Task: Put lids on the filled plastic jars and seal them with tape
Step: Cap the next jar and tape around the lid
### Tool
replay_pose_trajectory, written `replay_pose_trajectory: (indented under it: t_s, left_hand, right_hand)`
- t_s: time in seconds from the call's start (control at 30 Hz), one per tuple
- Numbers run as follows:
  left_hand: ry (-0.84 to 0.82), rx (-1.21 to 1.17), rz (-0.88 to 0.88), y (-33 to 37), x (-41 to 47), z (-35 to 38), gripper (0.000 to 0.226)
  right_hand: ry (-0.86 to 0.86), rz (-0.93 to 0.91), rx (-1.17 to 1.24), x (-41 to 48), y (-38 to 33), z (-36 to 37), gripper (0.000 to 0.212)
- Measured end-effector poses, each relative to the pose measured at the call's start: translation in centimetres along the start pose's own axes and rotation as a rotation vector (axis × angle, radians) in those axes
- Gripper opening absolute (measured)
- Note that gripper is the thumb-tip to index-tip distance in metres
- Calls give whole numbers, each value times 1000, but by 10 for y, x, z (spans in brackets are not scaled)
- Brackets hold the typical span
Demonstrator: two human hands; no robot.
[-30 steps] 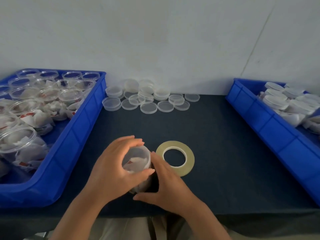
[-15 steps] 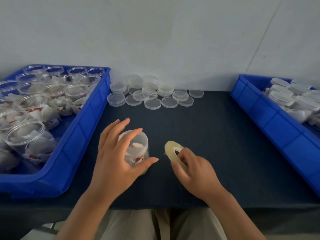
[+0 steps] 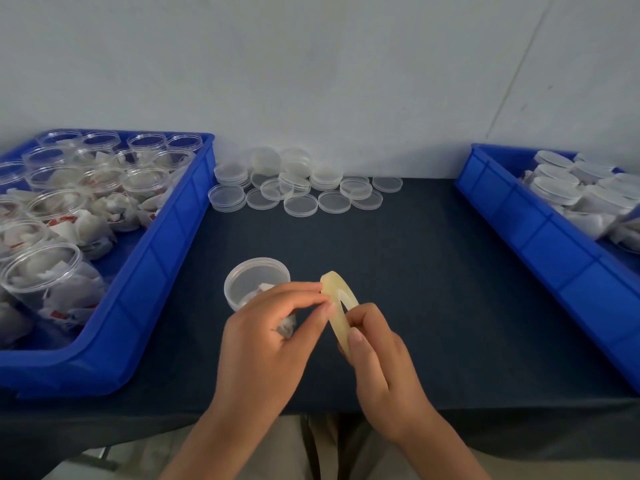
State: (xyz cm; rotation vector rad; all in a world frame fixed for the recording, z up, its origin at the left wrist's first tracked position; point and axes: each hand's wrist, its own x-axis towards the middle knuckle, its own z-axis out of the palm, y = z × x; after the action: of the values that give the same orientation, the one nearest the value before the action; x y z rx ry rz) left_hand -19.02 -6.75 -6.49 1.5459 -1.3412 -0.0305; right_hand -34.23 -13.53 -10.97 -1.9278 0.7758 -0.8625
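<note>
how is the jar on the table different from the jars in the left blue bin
The jar on the table has a lid on; the jars in the left blue bin have open mouths. The jar on the table stands alone on the dark cloth; the others are crowded inside the bin. All are clear plastic and hold white packets.

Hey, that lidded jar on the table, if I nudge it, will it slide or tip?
Probably slides rather than tips: the jar stands upright and looks wide. Likely light: thin clear plastic holding only paper packets. Its smooth wall may feel slippery.
</note>
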Motion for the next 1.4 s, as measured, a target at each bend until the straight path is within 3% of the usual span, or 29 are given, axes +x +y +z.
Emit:
replay_pose_trajectory:
  t_s: [0.23, 0.33, 0.5, 0.8, 0.9, 1.0, 1.13, 1.2, 1.33, 1.4]
  left_hand:
    - [-43, 361, 202, -11, -1, -4, 25]
    - [-48, 389, 226, -11, -3, -5, 32]
    - [-11, 403, 296, -12, -7, -5, 33]
    - [-31, 298, 244, -32, -8, -11, 28]
    - [-2, 245, 131, -42, -10, -13, 57]
    - [139, 124, -135, -62, -12, -18, 81]
    - [-88, -38, -444, -81, -7, -13, 124]
    - [-111, -69, -429, -85, -2, -8, 120]
    - [-68, -81, -414, -77, 16, -4, 88]
    - [-120, -115, -427, -75, 24, -1, 86]
  right_hand:
    - [-23, 14, -132, 5, -2, -1, 46]
    - [-41, 14, -224, 8, 2, -6, 61]
    - [-26, 6, -387, 13, 2, -6, 69]
    - [-166, -160, -374, 19, -1, -15, 38]
    - [-117, -133, -270, 18, -2, -17, 48]
    - [-105, -42, -232, 18, -2, -20, 50]
    - [-133, 46, -224, 21, -1, -23, 32]
    - [-166, 97, -253, 25, -3, -25, 23]
    - [-207, 143, -270, 37, -14, -30, 25]
    - [-249, 163, -258, 43, -19, -33, 25]
